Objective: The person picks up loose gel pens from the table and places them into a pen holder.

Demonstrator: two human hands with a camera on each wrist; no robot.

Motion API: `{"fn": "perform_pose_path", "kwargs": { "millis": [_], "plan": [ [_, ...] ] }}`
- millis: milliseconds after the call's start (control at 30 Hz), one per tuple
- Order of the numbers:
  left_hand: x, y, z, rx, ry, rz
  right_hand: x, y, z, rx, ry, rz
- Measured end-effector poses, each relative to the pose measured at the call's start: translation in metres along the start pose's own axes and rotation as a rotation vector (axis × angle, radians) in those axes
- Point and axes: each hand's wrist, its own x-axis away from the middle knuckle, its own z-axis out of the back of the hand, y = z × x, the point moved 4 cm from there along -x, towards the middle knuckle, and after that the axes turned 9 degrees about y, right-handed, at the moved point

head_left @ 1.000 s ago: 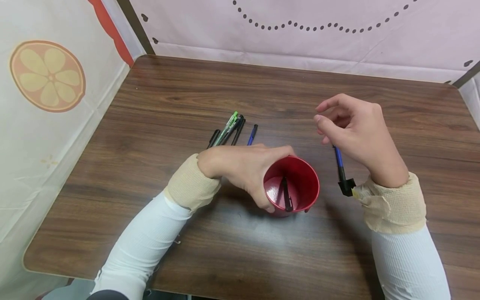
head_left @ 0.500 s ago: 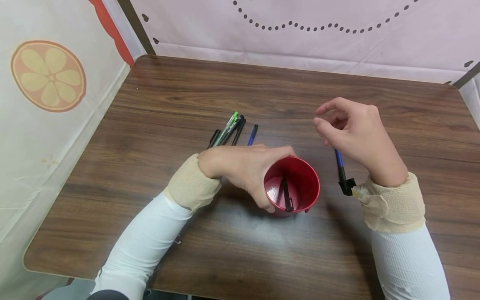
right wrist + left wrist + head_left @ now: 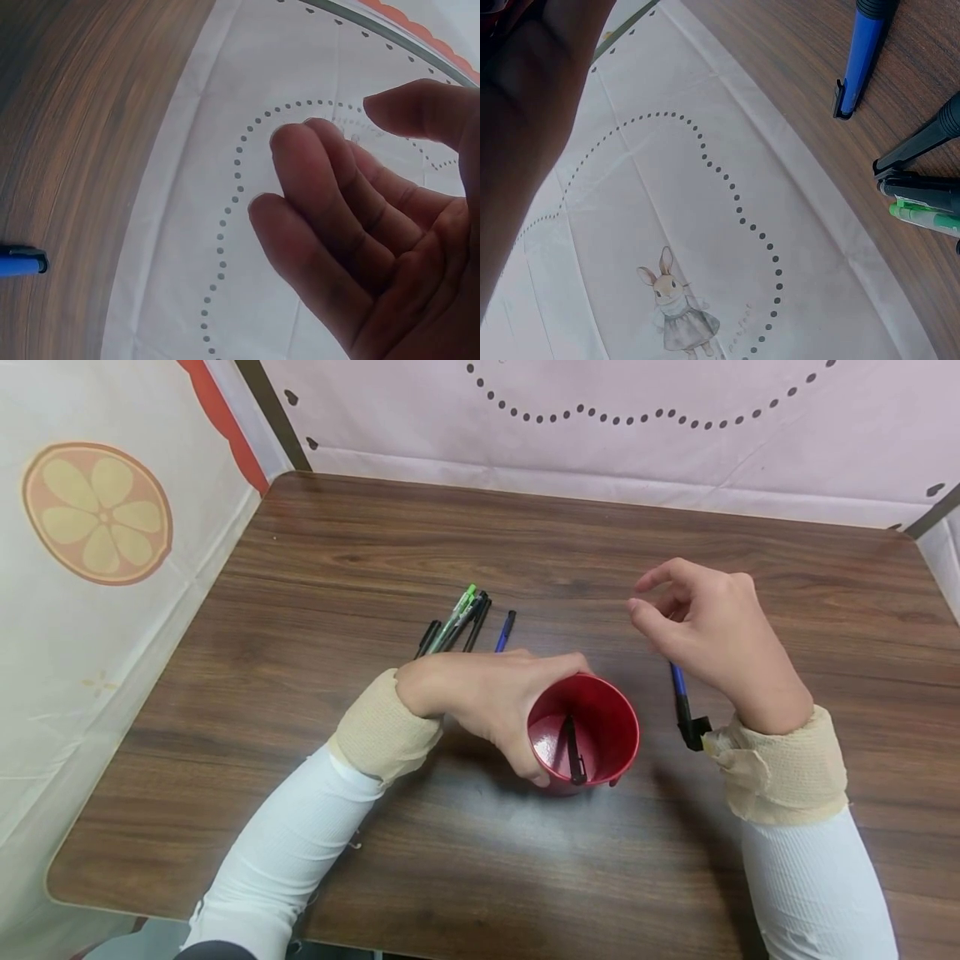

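Note:
My left hand (image 3: 487, 697) grips a red cup (image 3: 626, 731) by its side, thumb and fingers spread around the wall. Inside the cup lies a black pen (image 3: 573, 752). My right hand (image 3: 708, 627) hovers over the table with bent fingers and nothing between them; in the right wrist view the thumb (image 3: 420, 112) stands apart from the fingertips. Below it lies a blue pen (image 3: 678, 681) with a black end, partly covered by the hand. The left wrist view shows only the dark edge of the left hand (image 3: 525, 112).
Behind the left hand lies a bunch of black pens (image 3: 476, 622) with a green pen (image 3: 459, 610). Another blue pen (image 3: 506, 631) lies just right of them. The wooden table (image 3: 360, 527) ends at a printed cloth (image 3: 600, 452) at the back.
My right hand has sunk slightly toward me and covers a little more of the blue pen. The left hand and the cup have not moved.

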Motion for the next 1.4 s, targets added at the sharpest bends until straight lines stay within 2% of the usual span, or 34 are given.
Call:
{"fn": "perform_pose_path", "kwargs": {
  "millis": [300,567,1133,1400],
  "plan": [
    [0.0,0.0,0.0,0.007,-0.003,-0.002,-0.001,0.003,-0.002,0.087,-0.034,0.017],
    [0.0,-0.001,0.0,0.004,0.0,0.002,-0.001,0.007,-0.005,0.14,-0.101,-0.031],
    [-0.002,0.0,0.001,0.004,-0.01,-0.023,-0.001,0.014,-0.007,0.167,-0.149,-0.053],
    [-0.001,0.0,0.001,-0.009,-0.007,-0.013,-0.001,0.019,-0.009,0.181,-0.209,-0.103]
  ]
}}
